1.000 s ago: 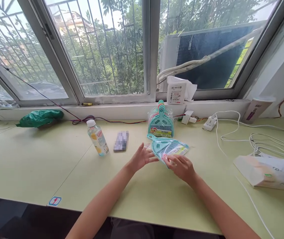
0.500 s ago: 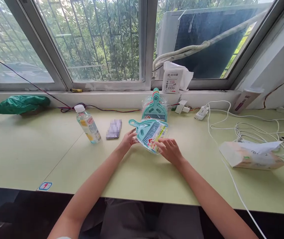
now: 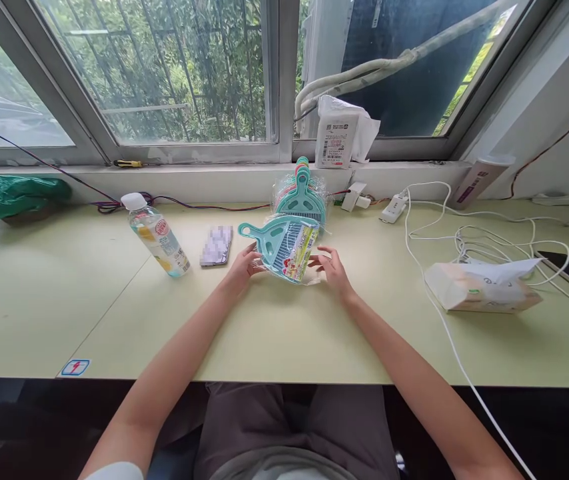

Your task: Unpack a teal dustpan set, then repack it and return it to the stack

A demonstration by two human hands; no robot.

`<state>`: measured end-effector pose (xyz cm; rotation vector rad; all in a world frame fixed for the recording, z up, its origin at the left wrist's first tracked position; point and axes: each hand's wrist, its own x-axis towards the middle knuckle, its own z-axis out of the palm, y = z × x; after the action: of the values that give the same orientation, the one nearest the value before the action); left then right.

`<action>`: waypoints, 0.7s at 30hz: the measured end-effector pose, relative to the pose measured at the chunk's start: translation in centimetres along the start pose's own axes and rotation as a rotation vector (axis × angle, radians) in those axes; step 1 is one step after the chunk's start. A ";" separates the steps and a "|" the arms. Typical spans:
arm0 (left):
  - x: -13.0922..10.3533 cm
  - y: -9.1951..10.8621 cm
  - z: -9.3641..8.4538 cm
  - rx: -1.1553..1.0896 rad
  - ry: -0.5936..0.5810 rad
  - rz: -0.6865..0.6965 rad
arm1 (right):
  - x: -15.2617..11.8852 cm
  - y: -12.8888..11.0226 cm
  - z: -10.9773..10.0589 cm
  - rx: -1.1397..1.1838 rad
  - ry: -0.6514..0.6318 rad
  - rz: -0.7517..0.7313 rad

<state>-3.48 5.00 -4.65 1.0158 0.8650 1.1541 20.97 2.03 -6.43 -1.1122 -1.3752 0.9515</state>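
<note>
No legible text on anything.

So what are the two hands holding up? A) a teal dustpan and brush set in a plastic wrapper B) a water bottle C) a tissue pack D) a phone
A: the left hand and right hand grip the sides of the wrapped teal dustpan set, while the water bottle stands apart to the left.

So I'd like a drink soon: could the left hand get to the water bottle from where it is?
Probably yes. The left hand is on the packaged dustpan set, and the water bottle stands upright to its left. Only the blurred flat item lies between them, low on the table.
</note>
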 end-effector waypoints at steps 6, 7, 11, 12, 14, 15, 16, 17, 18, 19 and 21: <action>-0.6 0.0 0.5 0.043 -0.129 -0.024 | 0.4 -0.4 -1.3 0.020 0.001 0.184; -0.7 0.0 0.4 0.054 -0.177 -0.023 | 0.4 -0.4 -1.4 0.009 0.004 0.194; -0.7 0.2 0.1 0.099 -0.324 -0.023 | 0.4 -0.5 -1.4 0.063 0.037 0.167; -0.6 0.1 0.0 0.111 -0.333 -0.020 | 0.5 -0.5 -1.3 0.093 0.041 0.157; -0.5 -0.2 -0.1 0.133 -0.311 -0.015 | 0.5 -0.6 -1.2 0.147 0.035 0.163; -0.3 -0.3 -0.2 0.140 -0.286 -0.016 | 0.5 -0.7 -1.3 0.168 0.037 0.180; -0.2 -0.5 -0.3 0.143 -0.249 -0.019 | 0.5 -0.7 -1.3 0.184 0.046 0.203; 0.0 -0.6 -0.4 0.141 -0.205 -0.026 | 0.5 -0.8 -1.4 0.198 0.059 0.226; 0.2 -0.6 -0.6 0.135 -0.159 -0.031 | 0.5 -0.9 -1.6 0.210 0.076 0.246; 0.5 -0.6 -0.9 0.123 -0.111 -0.031 | 0.5 -0.9 -1.8 0.219 0.096 0.260; 1.1 -0.3 -1.8 0.080 0.008 0.003 | 0.6 -1.0 -2.3 0.240 0.132 0.269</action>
<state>-4.83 6.37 -5.50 1.0779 0.9225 1.1344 23.17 2.30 -5.08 -1.1704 -0.9910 1.1810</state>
